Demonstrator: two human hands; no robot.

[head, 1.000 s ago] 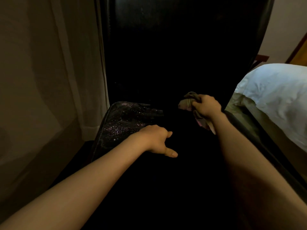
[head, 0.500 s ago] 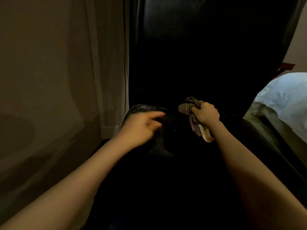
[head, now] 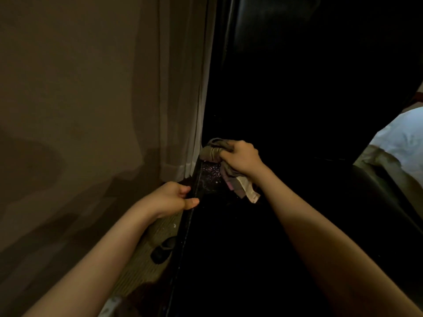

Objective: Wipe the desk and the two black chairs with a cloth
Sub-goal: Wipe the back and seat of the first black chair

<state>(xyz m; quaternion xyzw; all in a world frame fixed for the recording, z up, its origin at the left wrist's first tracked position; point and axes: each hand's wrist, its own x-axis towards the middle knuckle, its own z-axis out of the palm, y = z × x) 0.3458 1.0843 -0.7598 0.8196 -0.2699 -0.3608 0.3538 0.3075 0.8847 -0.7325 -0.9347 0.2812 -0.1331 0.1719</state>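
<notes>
**Cloth at the back corner of the black chair's seat**

The black chair (head: pixel 297 88) fills the space ahead of and beneath both hands, its tall backrest rising beyond them and its seat running under the right forearm. A pale curtain (head: pixel 183 88) hangs just beyond the left hand, touching the chair's side, with a plain wall (head: pixel 68 88) further out on that side. Well out past the right hand lies a bed (head: pixel 402 138) with white bedding. Patterned floor (head: pixel 142 255) shows below the left forearm.

The left hand (head: pixel 169 199) grips the seat's near side edge, thumb lying over the top. The right hand (head: pixel 240 156) is closed round a bunched grey cloth (head: pixel 215 149), pressing it into the seat's back corner ahead of the left hand; a loose end hangs under the wrist. Pale specks dot the seat between the hands. A small dark object (head: pixel 163 249), too dim to identify, lies on the floor under the left forearm.
</notes>
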